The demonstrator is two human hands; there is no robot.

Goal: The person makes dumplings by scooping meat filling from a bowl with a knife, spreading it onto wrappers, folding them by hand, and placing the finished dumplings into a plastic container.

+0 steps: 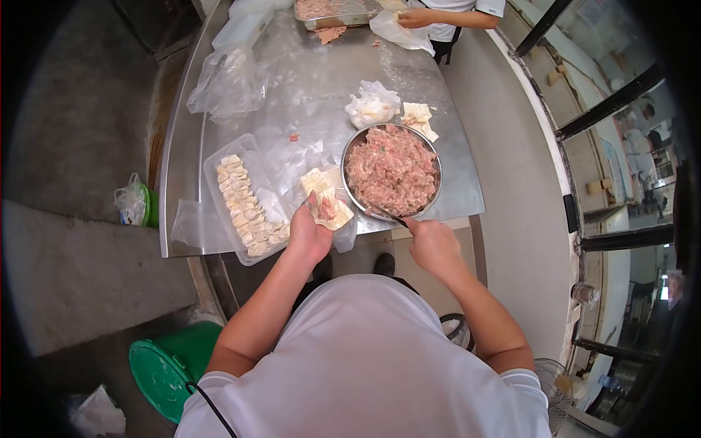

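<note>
My left hand (309, 235) holds a pale dumpling wrapper (340, 217) with a dab of pink meat on it. Loose wrappers (318, 181) lie just beyond that hand. Gripped in my right hand (434, 247) is a thin, dark-handled tool (391, 214), its tip at the near rim of a round metal bowl (439, 169). Ground meat filling (391, 166) heaps up inside the bowl. To the left of my left hand, a clear plastic tray (213, 191) contains a row of folded dumplings (241, 206).
A white plastic bag (373, 104) and more wrappers (419, 119) sit behind the bowl on the steel table (314, 87). Across the table, a co-worker's hand (416, 17) is beside a metal tray (332, 22). A green bucket (155, 376) stands on the floor, lower left.
</note>
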